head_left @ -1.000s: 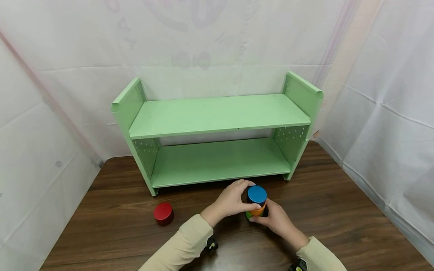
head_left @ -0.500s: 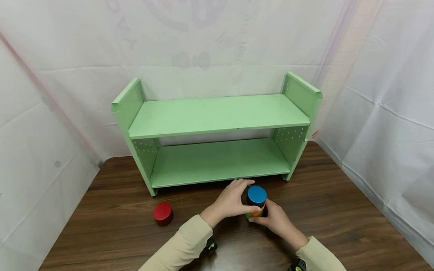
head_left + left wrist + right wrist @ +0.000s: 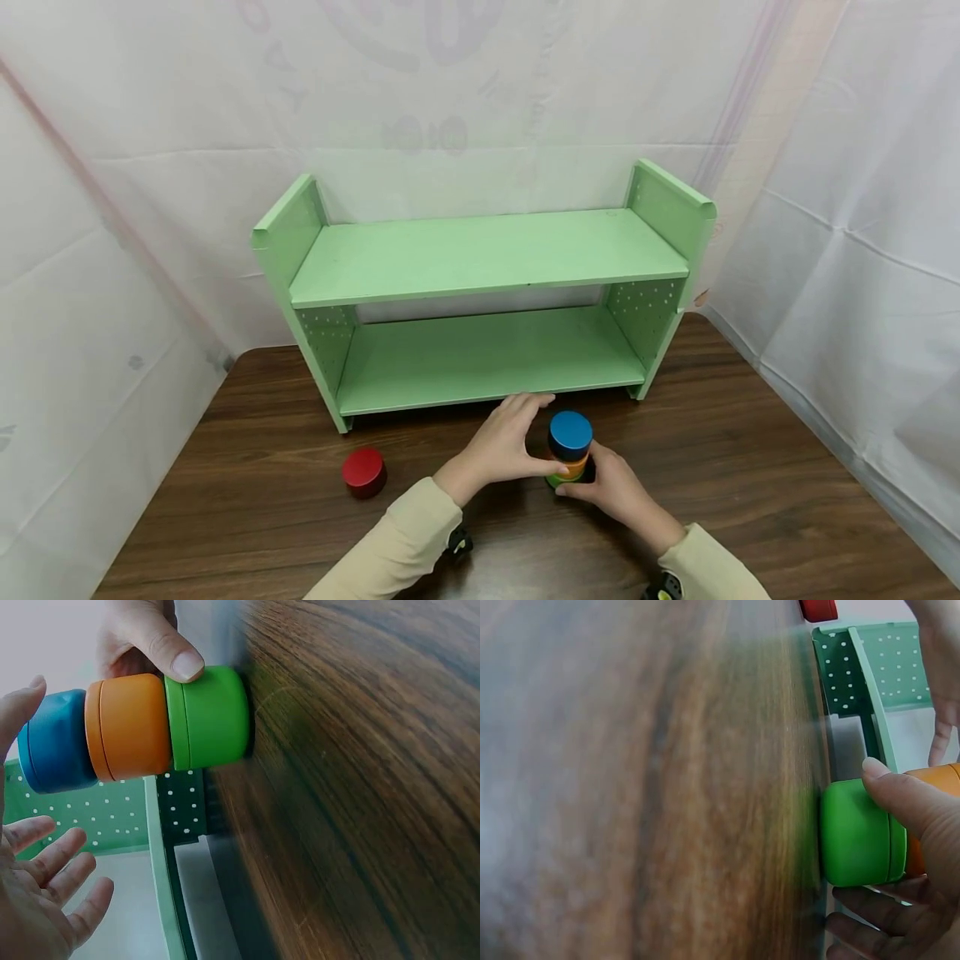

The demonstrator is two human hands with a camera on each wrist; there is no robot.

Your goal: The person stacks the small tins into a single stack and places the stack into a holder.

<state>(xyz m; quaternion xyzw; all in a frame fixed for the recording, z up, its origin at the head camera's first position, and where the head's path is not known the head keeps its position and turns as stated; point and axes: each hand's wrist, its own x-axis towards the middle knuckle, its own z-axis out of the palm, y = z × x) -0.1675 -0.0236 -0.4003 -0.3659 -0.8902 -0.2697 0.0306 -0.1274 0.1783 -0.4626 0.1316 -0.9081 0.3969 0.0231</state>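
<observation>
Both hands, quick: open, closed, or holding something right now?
Left hand: open, fingers spread near the blue container; whether they touch cannot be told.
Right hand: closed, holding the green container, lowest of the three.

Right wrist cam's chopping off my orange tub (image 3: 939, 778) and the red tub (image 3: 820, 609), and the tabletop (image 3: 660, 787) there's a blurry mess. On the head cam, the left hand (image 3: 501, 450) and right hand (image 3: 617, 488) partly block the green tub (image 3: 556, 481), and I can't read the faint backdrop print (image 3: 447, 133).
</observation>
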